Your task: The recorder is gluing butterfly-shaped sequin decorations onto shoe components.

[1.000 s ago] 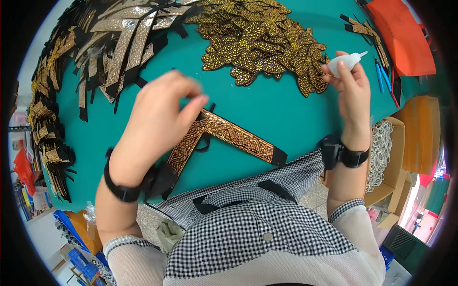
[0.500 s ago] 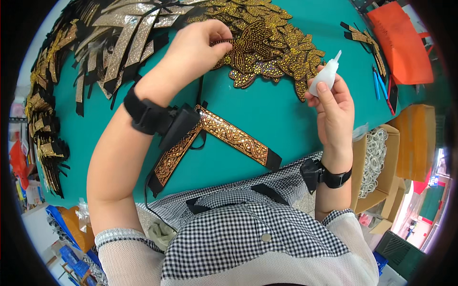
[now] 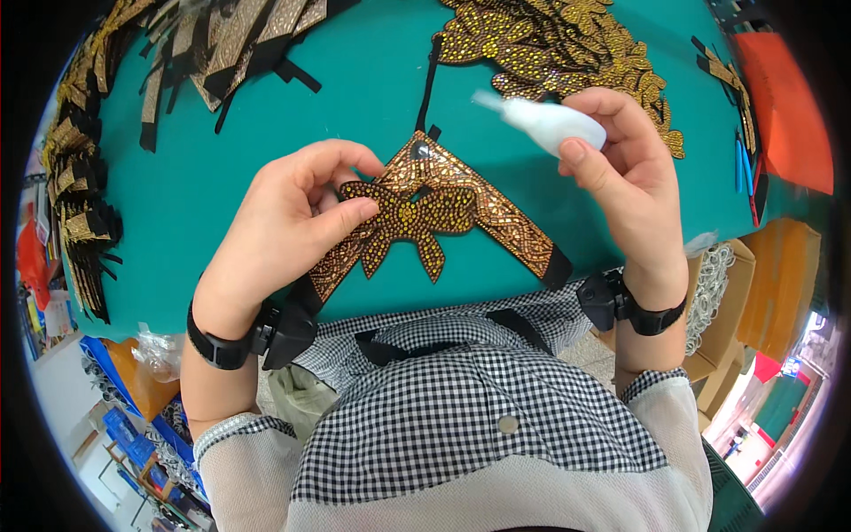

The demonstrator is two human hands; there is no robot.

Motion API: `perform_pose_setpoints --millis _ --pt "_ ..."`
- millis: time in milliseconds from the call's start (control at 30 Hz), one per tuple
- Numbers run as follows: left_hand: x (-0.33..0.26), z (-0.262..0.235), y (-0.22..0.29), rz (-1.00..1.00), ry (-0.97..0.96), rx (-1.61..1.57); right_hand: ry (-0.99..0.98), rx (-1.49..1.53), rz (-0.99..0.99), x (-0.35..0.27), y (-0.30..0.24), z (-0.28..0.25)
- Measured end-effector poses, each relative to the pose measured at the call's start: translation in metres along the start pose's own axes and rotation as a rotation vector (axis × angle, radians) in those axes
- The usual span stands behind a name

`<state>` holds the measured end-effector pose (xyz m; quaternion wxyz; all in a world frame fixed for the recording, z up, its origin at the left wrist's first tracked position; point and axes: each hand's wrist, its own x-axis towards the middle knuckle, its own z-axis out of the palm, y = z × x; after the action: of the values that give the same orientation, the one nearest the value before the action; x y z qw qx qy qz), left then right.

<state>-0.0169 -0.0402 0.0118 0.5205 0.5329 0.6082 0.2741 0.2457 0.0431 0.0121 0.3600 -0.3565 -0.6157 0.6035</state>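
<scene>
— Looking from the biggest thing down, what lies where?
— A teal bench (image 3: 266, 177) carries a gold V-shaped beaded trim (image 3: 496, 213). On its point sits a gold sequin bow applique (image 3: 412, 222).
— And the hands?
— Left hand (image 3: 284, 230) pinches the bow's left wing; right hand (image 3: 620, 177), just right of the trim, grips a white glue bottle (image 3: 550, 124).

Gold beaded appliqué heap (image 3: 567, 40) on teal table (image 3: 355, 106); black-gold strips (image 3: 204, 44) far left; orange bag (image 3: 789, 106) right.
</scene>
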Motion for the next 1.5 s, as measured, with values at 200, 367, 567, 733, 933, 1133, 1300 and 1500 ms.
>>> perform_pose_setpoints --millis 200,367,567,733,933,1133,1300,1500 --pt "-0.004 0.003 -0.008 -0.031 0.121 -0.006 -0.087 -0.137 0.001 0.014 0.005 0.016" --pt "-0.006 0.002 -0.015 0.128 0.212 0.057 -0.098 -0.115 0.042 0.022 0.006 0.023" --pt "-0.004 0.003 -0.015 0.071 0.221 0.046 -0.084 -0.152 0.036 0.026 0.012 0.022" --pt "-0.003 0.004 -0.015 0.142 0.21 0.07 -0.049 -0.192 0.028 0.029 0.011 0.026" --pt "-0.001 0.006 -0.019 0.182 0.224 0.049 -0.059 -0.212 -0.016 0.032 0.017 0.025" --pt "0.0 0.009 -0.018 0.205 0.269 0.024 -0.053 -0.24 -0.049 0.032 0.019 0.022" --pt "0.0 0.009 -0.02 0.216 0.274 0.024 -0.022 -0.012 0.101 0.03 0.012 0.029" --pt "0.0 0.008 -0.017 0.211 0.281 0.032 -0.113 -0.227 -0.116 0.032 0.018 0.02"
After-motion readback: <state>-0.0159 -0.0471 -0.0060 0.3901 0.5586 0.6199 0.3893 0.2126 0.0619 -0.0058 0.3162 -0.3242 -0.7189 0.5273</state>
